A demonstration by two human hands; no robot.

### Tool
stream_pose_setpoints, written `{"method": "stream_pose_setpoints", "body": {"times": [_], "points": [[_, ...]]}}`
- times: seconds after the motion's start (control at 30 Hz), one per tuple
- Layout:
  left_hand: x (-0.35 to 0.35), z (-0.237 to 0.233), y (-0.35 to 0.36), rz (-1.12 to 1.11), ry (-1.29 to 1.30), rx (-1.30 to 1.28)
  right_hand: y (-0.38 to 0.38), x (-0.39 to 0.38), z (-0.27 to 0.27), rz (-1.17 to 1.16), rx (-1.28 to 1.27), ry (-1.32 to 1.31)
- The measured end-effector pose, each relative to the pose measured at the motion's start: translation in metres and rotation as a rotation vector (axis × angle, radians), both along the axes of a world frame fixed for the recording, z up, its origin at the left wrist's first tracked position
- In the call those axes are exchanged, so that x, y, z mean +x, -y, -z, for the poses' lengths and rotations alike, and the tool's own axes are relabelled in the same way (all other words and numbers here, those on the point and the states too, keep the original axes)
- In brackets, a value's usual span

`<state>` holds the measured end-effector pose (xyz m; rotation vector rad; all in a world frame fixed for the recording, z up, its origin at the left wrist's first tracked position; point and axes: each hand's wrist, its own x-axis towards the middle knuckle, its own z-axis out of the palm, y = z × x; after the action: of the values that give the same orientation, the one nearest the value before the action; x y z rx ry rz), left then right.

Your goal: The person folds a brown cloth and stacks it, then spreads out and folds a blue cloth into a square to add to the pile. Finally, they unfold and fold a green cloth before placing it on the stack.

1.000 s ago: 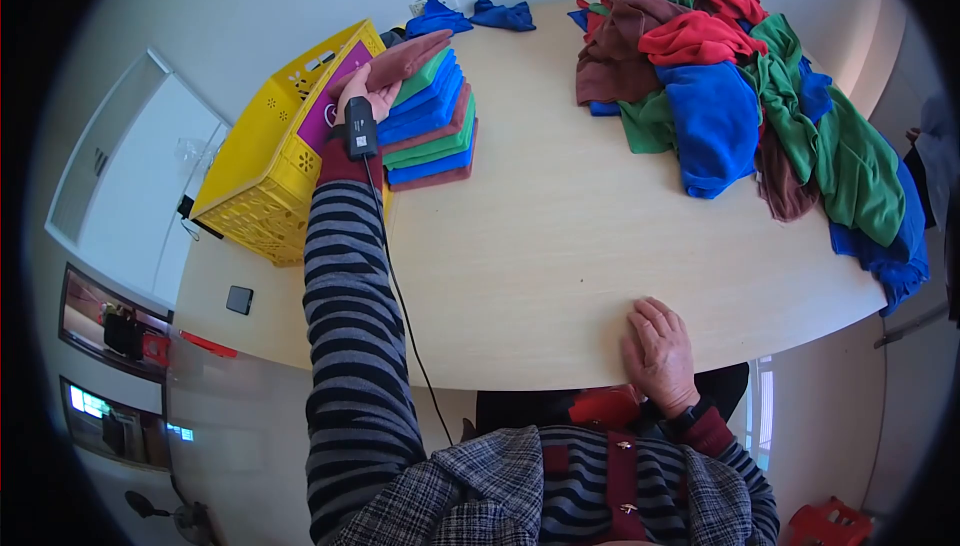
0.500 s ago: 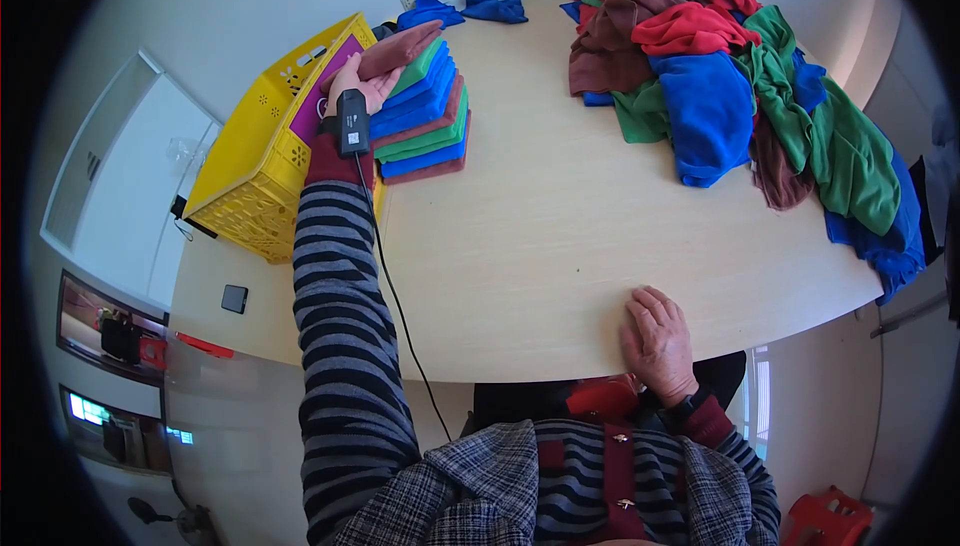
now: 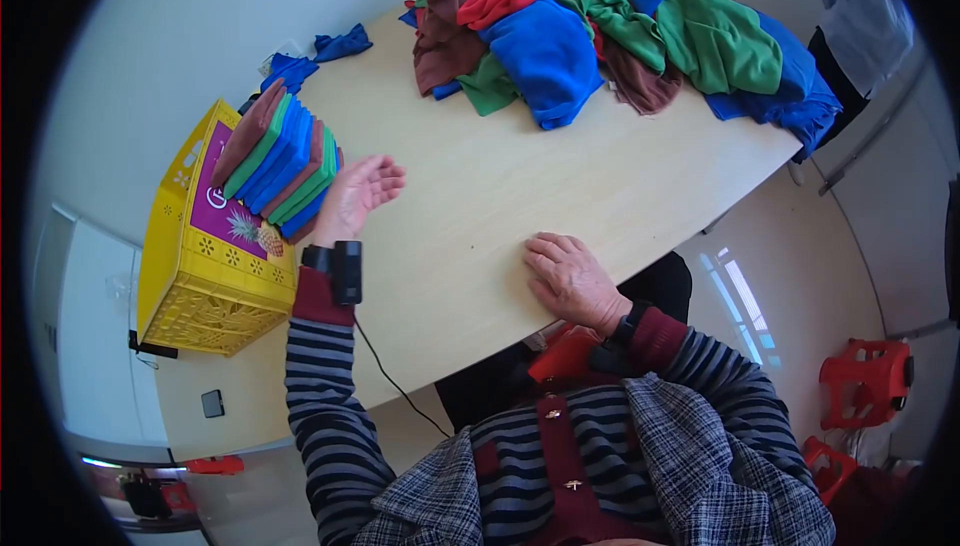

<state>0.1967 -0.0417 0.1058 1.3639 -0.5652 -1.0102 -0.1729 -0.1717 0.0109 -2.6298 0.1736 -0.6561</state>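
Left hand (image 3: 362, 192), grip apart and empty, hovers just beside the folded cloth stack (image 3: 283, 158); right hand (image 3: 568, 281) lies flat, open, on the table (image 3: 470, 216).

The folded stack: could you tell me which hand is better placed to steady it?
Probably the left hand: it is open beside the stack, while the right hand lies flat farther off.

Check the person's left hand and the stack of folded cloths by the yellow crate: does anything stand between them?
Nothing visible does. The left hand, fingers open, is right beside the stack of folded cloths, with no object between them. The yellow crate sits on the stack's far side, and the right hand lies flat on the table.
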Motion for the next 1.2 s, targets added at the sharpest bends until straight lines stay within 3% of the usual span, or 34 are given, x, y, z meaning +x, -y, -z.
{"method": "stream_pose_setpoints", "body": {"times": [0.1, 0.17, 0.23, 0.27, 0.33, 0.37, 0.47, 0.6, 0.77, 0.83, 0.97, 1.03, 1.1, 1.2], "points": [[-0.055, 0.028, 0.067, 0.087, 0.179, 0.093, 0.000, -0.001, 0.000, 0.010, 0.002, -0.002], [-0.071, 0.055, 0.122, 0.083, 0.468, 0.150, 0.000, -0.001, 0.001, 0.020, 0.002, -0.001], [-0.074, 0.088, 0.179, 0.093, 0.728, 0.025, 0.000, -0.002, 0.002, 0.015, 0.020, 0.003], [-0.089, 0.084, 0.198, 0.100, 0.729, 0.018, 0.001, -0.002, 0.002, 0.013, 0.028, 0.006], [-0.118, 0.075, 0.228, -0.034, 1.399, -0.040, 0.002, -0.002, 0.004, 0.021, 0.029, 0.028], [-0.126, 0.074, 0.239, -0.030, 1.398, -0.045, 0.002, -0.002, 0.005, 0.019, 0.034, 0.051], [-0.134, 0.087, 0.268, -0.156, 1.909, -0.181, 0.002, -0.003, 0.007, 0.020, 0.047, 0.063], [-0.123, 0.101, 0.279, -0.134, 2.053, -0.089, 0.005, -0.004, 0.006, 0.022, 0.067, 0.043], [-0.104, 0.077, 0.255, -0.234, 1.890, 0.039, 0.005, -0.005, 0.007, 0.027, 0.073, 0.034], [-0.095, 0.049, 0.236, -0.372, 1.551, -0.154, 0.004, -0.005, 0.007, 0.022, 0.064, 0.033], [-0.075, -0.016, 0.173, -0.364, 0.993, -0.415, 0.003, -0.005, 0.009, 0.046, 0.012, 0.109], [-0.098, -0.058, 0.118, -0.359, 0.901, -0.471, 0.004, -0.005, 0.011, 0.018, 0.026, 0.173], [-0.110, -0.069, 0.075, -0.359, 0.813, -0.525, 0.002, -0.008, 0.011, -0.017, 0.036, 0.205], [-0.119, -0.063, 0.028, -0.141, 0.827, -0.371, -0.006, -0.016, -0.005, 0.136, 0.404, 0.381]]}}
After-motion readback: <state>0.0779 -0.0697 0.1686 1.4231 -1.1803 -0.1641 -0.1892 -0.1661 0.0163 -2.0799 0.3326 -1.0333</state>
